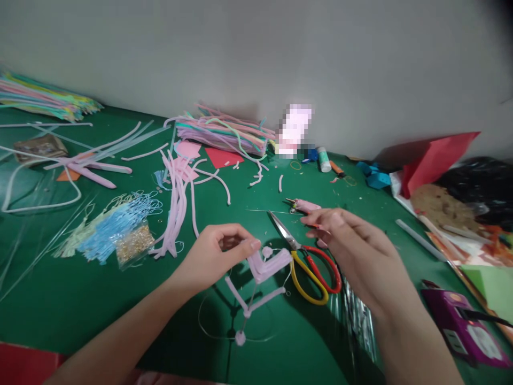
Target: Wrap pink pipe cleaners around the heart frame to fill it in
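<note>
My left hand [228, 251] pinches the upper left end of a pale lilac V-shaped piece of pipe cleaner [266, 267]. Below it hangs a smaller lilac V [248, 310], with small round lilac pieces [240, 338] and thin wire joined to it. My right hand [356, 240] hovers at the right, fingers curled and drawn together; what they hold, if anything, is too small to make out. Just beyond its fingertips lie pink-handled pliers [306, 206]. Scissors [308, 262] with one red and one yellow handle rest between the hands, blades apart.
Bundled pipe cleaners [224, 133] lie at the back, loose lilac ones [176, 203] nearer. Left are blue tassels [120, 230] and a bag of gold-coloured bits [135, 243]. Right are a purple device [465, 326], shiny strips [358, 315] and red paper [436, 160].
</note>
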`<state>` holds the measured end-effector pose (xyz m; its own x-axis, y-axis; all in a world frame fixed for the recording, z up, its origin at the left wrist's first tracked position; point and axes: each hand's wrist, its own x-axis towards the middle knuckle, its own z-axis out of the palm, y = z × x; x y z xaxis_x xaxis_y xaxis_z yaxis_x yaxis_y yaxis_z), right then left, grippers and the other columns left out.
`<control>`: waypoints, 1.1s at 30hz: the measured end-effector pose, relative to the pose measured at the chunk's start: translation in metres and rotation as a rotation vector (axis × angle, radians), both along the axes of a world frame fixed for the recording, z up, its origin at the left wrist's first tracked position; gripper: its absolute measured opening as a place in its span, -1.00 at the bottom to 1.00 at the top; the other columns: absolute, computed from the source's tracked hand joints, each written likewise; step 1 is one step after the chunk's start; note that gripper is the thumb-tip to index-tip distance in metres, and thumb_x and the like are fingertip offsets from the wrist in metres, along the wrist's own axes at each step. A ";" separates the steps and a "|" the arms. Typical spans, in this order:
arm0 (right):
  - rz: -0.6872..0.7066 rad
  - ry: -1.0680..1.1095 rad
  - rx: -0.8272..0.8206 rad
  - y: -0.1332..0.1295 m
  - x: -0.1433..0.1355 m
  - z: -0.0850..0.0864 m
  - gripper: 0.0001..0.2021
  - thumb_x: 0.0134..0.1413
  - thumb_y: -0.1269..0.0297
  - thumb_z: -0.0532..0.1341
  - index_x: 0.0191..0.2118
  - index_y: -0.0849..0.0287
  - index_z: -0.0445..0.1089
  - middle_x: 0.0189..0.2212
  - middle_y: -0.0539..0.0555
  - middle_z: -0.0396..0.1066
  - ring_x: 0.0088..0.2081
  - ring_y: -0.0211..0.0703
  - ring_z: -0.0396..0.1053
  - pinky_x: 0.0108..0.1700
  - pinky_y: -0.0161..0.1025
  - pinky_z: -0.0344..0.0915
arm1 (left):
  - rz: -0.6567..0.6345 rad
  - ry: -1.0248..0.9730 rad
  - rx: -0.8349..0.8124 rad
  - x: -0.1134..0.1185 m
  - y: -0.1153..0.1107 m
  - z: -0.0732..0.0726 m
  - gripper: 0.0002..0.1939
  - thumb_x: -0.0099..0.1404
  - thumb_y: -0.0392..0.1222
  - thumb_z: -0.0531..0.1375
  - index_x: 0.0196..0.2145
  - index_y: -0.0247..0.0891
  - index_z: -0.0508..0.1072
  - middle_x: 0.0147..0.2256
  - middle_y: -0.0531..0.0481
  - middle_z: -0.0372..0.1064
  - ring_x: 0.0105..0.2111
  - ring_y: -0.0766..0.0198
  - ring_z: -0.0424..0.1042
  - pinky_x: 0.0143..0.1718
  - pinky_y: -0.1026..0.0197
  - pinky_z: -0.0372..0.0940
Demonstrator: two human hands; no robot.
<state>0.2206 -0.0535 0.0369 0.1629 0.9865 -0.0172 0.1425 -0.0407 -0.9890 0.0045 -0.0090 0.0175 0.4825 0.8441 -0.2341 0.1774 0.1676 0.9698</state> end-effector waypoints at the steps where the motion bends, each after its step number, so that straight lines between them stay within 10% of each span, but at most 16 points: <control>1: 0.037 -0.097 -0.037 -0.001 -0.001 0.000 -0.77 0.11 0.05 0.22 -0.39 0.10 0.42 -0.21 0.10 0.42 -0.10 -0.05 0.36 -0.14 -0.15 0.34 | -0.003 -0.006 0.004 0.000 0.000 0.000 -0.77 0.19 -0.05 0.26 -0.45 -0.29 0.49 -0.49 0.06 0.42 -0.47 0.39 0.35 -0.42 0.37 0.21; 18: -0.133 -0.902 0.369 -0.014 -0.059 -0.022 -0.94 -0.01 0.32 0.28 -0.38 0.18 0.47 -0.18 0.18 0.38 -0.03 0.09 0.33 0.02 0.10 0.25 | 0.210 0.089 0.225 0.003 -0.005 -0.007 -0.80 0.18 -0.09 0.26 -0.48 -0.28 0.49 -0.54 0.07 0.43 -0.52 0.36 0.40 -0.49 0.39 0.25; 33: -0.121 -0.935 0.362 -0.015 -0.049 -0.013 -0.97 0.13 0.36 0.16 -0.34 0.11 0.31 -0.19 0.17 0.32 0.05 0.11 0.18 0.11 0.14 0.11 | 0.200 0.115 0.195 0.001 -0.003 -0.005 -0.75 0.18 -0.03 0.26 -0.47 -0.29 0.48 -0.55 0.03 0.43 -0.53 0.30 0.41 -0.50 0.34 0.26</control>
<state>0.1715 -0.0689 0.0243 0.0570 0.8831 0.4657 0.8820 0.1740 -0.4380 0.0051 -0.0121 0.0122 0.2822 0.9539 -0.1023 0.2705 0.0232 0.9624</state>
